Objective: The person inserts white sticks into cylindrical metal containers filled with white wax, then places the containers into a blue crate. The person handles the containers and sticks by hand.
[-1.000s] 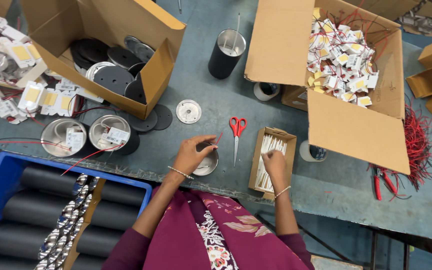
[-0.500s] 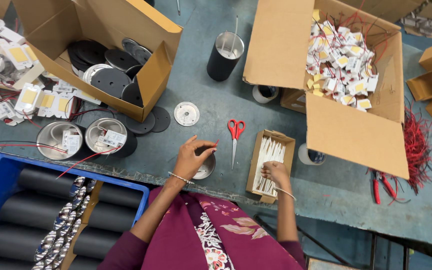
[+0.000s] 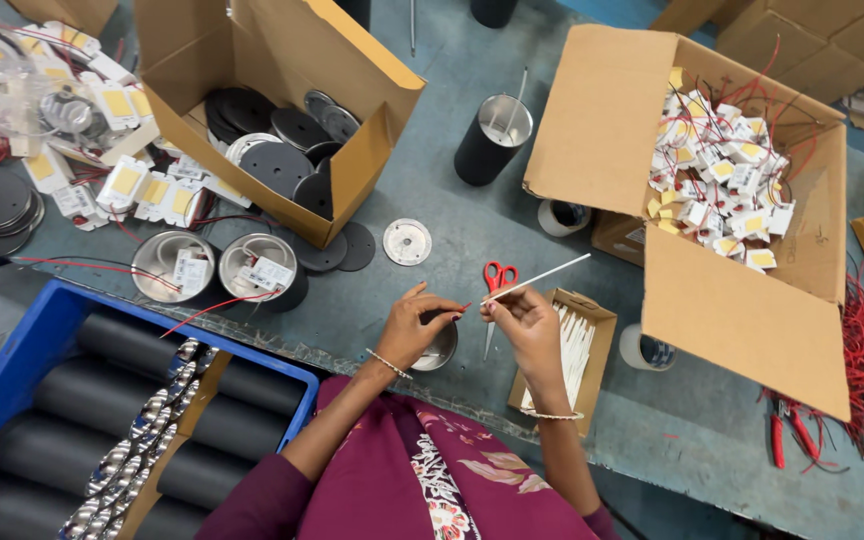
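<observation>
Between both hands — right hand (image 3: pixel 530 322) pinching white tube (image 3: pixel 542 276), left hand (image 3: pixel 414 325) pinching its wire.

The desk (image 3: pixel 472 230) looks like dull, scuffed grey-green sheet. The boxes (image 3: pixel 752 300) are matt brown cardboard. The cups (image 3: pixel 174 265) are shiny bare metal, the discs (image 3: pixel 277 165) matt black. The thin white sleeve (image 3: pixel 542 277) looks like smooth plastic; the scissors' handles (image 3: pixel 499 277) are glossy red plastic.

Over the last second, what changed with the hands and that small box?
The right hand lifted out of the small open box holding a thin white tube and moved up toward the left hand. The left hand stayed at the metal cup. Red scissors unmoved.
</observation>
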